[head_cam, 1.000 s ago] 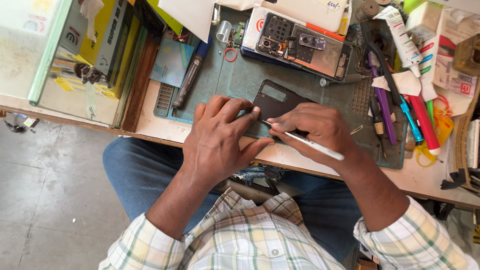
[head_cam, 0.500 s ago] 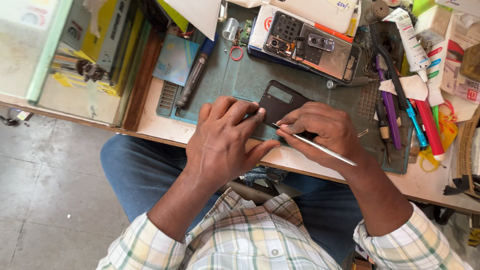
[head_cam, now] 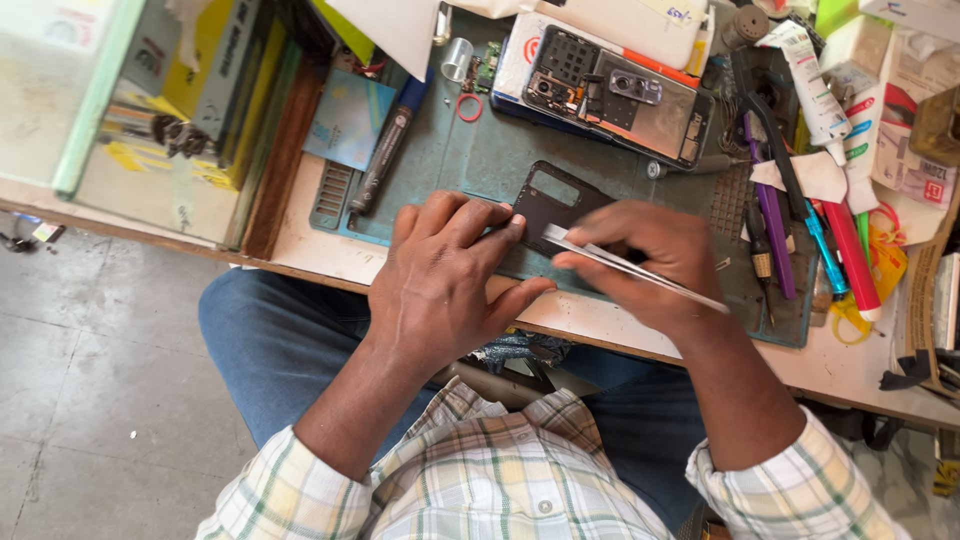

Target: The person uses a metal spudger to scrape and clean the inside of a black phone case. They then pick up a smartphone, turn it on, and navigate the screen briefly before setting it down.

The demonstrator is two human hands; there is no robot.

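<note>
Both hands work one dark phone back cover [head_cam: 548, 205]: the left hand [head_cam: 445, 275] presses it flat, fingers spread and gripping nothing. The right hand [head_cam: 650, 260] pinches metal tweezers [head_cam: 640, 270] against its edge. A slip could likely gouge the cover.

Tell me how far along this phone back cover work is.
Done: the opened phone lies apart at the mat's far edge, its insides exposed. In hand: the left hand pins the dark back cover while the right hand works tweezers on it. Left: cover not refitted.
</note>
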